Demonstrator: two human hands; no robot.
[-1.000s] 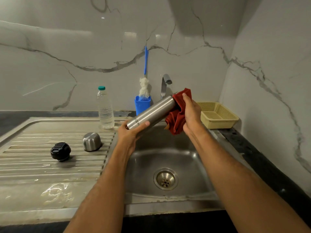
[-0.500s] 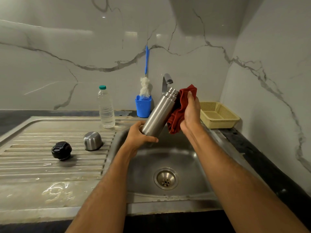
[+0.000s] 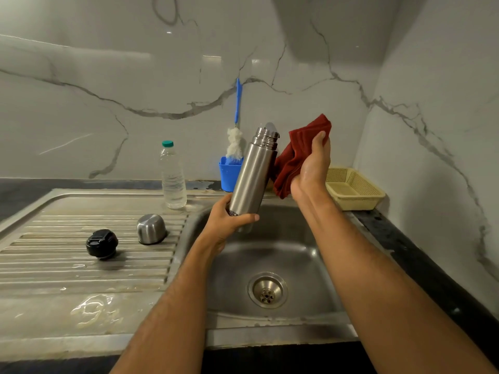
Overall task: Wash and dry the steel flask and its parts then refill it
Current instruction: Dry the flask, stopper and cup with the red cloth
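My left hand (image 3: 229, 222) grips the bottom of the steel flask (image 3: 252, 174), which stands almost upright over the sink (image 3: 270, 260), its threaded mouth open at the top. My right hand (image 3: 313, 168) holds a red cloth (image 3: 294, 157) just to the right of the flask, apart from it. The steel cup lid (image 3: 151, 228) lies upside down on the drainboard (image 3: 81, 265). The black stopper (image 3: 102, 243) sits to its left. A clear water bottle (image 3: 172, 175) with a green cap stands at the back of the drainboard.
A blue holder (image 3: 228, 172) with a bottle brush (image 3: 234, 143) stands behind the flask, beside the tap (image 3: 270, 127). A yellow basket (image 3: 353, 188) sits on the dark counter at the right. Water pools on the drainboard's front. Marble walls close the back and right.
The flask has swung from lying tilted to nearly upright. The cloth came off its mouth, and my right hand now holds it apart to the right.
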